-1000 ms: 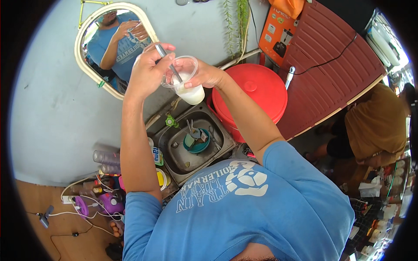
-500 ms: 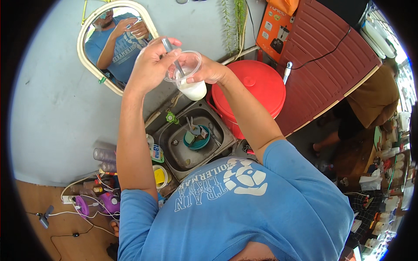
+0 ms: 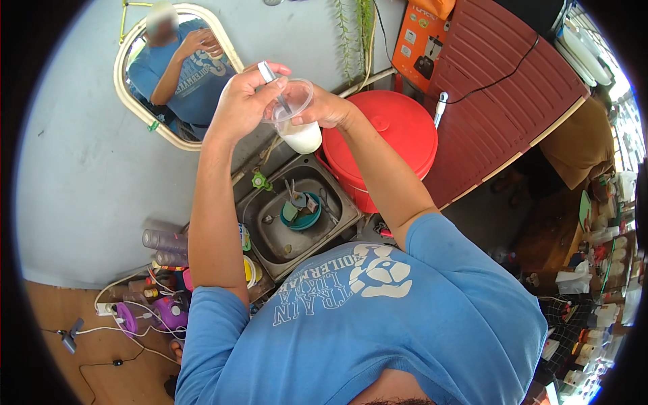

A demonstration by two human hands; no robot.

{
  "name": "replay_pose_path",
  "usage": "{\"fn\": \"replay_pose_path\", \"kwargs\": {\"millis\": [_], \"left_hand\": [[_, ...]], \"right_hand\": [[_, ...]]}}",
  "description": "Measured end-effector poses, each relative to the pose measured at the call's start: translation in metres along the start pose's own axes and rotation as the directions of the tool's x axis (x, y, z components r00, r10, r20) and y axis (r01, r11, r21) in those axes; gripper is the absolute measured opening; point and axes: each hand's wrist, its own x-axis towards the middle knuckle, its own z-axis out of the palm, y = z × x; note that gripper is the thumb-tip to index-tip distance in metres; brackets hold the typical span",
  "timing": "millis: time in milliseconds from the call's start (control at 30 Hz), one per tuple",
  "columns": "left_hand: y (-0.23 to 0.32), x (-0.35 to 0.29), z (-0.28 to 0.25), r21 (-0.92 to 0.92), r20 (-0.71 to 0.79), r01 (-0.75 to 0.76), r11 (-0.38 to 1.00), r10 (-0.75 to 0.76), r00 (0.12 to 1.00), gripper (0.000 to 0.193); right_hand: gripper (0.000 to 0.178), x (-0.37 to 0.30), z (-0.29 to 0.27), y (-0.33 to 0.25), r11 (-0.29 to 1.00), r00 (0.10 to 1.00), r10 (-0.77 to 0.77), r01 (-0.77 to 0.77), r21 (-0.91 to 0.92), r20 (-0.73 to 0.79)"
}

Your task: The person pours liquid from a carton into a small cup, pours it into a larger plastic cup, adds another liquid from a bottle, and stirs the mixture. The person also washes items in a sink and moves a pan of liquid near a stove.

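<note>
Over the far edge of the sink [image 3: 271, 244], at the left of the pair, the left hand [image 3: 237, 101] has its thumb and fingers closed on the grey handle of a slim utensil [image 3: 267, 71], which slants down into a clear cup [image 3: 301, 101]. For control, that grip is best kept light and moved mostly from the wrist, with the shaft clear of the rim so that the thin wall is not pushed sideways. Small, slow turns low in the cup would likely suit it better than wide sweeps, which could slop the contents over the lip.

Just to the right, the right hand [image 3: 325, 110] is clamped around the side of the cup, its thumb across the near wall. Firm but gentle seems right here: too hard a squeeze might buckle the plastic.

As for the cup, it is held up in the air between the two hands, see-through, with a broad round rim, narrowing toward a rounded base. Opaque white contents [image 3: 303, 140] show in its lower part, while the upper wall looks clear. Whether the utensil's tip reaches the bottom cannot be told.
</note>
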Motion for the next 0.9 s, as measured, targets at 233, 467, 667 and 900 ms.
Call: {"fn": "replay_pose_path", "kwargs": {"millis": [233, 467, 667, 900], "left_hand": [[-0.011, 0.011, 0.013, 0.150, -0.114, -0.177, 0.973, 0.195, 0.974, 0.020], [0.000, 0.017, 0.016, 0.100, -0.115, -0.049, 0.994, 0.061, 0.991, 0.021], [0.006, 0.021, 0.017, -0.040, -0.135, 0.082, 0.996, -0.087, 0.987, 0.019], [-0.001, 0.020, 0.009, 0.148, -0.280, -0.024, 0.989, 0.065, 0.958, 0.021]], "right_hand": [[0.051, -0.003, -0.018, 0.004, 1.000, 1.000, 0.001, -0.001, -0.015, -0.003], [0.053, -0.004, -0.038, -0.004, 1.000, 0.998, 0.016, -0.014, -0.026, 0.061], [0.061, 0.001, -0.048, -0.004, 0.999, 0.993, 0.019, -0.024, 0.037, 0.115], [0.065, 0.008, -0.050, -0.001, 0.997, 0.985, 0.064, -0.070, 0.035, 0.160]]}}
